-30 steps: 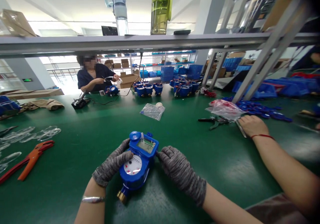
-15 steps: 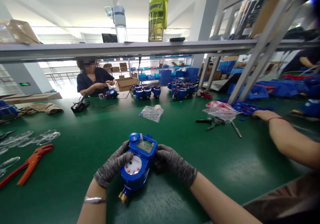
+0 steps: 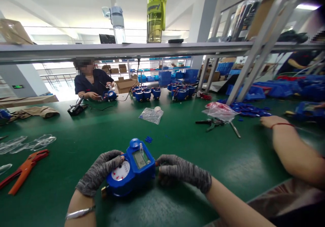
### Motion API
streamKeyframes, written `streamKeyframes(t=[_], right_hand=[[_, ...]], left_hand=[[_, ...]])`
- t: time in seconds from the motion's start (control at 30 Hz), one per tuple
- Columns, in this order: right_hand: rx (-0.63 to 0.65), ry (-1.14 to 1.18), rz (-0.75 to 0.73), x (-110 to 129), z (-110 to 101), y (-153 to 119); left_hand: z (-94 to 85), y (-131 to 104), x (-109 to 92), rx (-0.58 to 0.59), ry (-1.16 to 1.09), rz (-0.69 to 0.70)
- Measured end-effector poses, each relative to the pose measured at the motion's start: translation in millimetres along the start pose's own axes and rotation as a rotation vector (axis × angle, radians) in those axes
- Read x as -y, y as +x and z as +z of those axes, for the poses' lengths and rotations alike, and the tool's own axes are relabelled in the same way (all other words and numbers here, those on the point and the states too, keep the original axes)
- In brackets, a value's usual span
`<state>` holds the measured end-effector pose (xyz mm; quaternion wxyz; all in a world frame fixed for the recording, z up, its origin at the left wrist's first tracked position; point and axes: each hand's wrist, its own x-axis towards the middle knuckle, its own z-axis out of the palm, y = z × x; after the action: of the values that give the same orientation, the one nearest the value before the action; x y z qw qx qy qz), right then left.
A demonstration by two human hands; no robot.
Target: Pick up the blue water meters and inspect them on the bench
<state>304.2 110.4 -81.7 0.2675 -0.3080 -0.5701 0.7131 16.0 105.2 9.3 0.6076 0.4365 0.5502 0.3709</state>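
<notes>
A blue water meter, with a white round dial and a small LCD window, sits tilted on the green table in front of me. My left hand, in a grey fingerless glove, grips its dial end, thumb beside the dial. At the display end is my right hand, gloved alike, fingers bent against the housing's right side; its lower fingers are in shadow. A brass threaded end points to the lower left. Small blue pieces lie just beyond the meter.
Orange cutters and clear rings lie left. Ahead is a plastic bag; right are pliers and a co-worker's arm. Another person sits across by several blue meters. A shelf spans above.
The meter has turned, its brass end swinging left and its display end right. My left hand moved left with it; my right hand shifted slightly right. The co-worker's arm shifted slightly.
</notes>
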Motion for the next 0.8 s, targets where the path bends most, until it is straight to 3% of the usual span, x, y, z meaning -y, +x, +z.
streamKeyframes(t=[0.1,0.13,0.2,0.33,0.53,0.63,0.8], right_hand=[[-0.464,-0.501,-0.194,-4.0,-39.5,30.2],[-0.569,-0.638,-0.191,-6.0,-48.9,44.5],[-0.658,-0.838,-0.13,-9.1,-59.0,72.7],[-0.724,-0.947,-0.049,-10.3,-57.8,109.1],[-0.698,-1.076,-0.007,-7.3,-59.9,127.9],[-0.679,-1.136,0.019,-4.1,-61.5,124.5],[-0.669,-1.25,0.029,-7.9,-61.5,96.4]], left_hand=[[1.8,-0.1,-0.4,0.021,-0.044,0.004],[4.3,-0.1,-1.2,0.033,-0.058,0.005],[9.8,-0.8,-3.9,0.075,-0.075,0.001],[15.2,-6.3,-11.5,0.142,-0.058,-0.015],[10.1,-11.5,-12.5,0.063,-0.047,-0.014],[11.0,-10.5,-10.7,0.013,-0.054,-0.045],[12.4,-10.1,-9.4,-0.132,0.019,-0.033]])
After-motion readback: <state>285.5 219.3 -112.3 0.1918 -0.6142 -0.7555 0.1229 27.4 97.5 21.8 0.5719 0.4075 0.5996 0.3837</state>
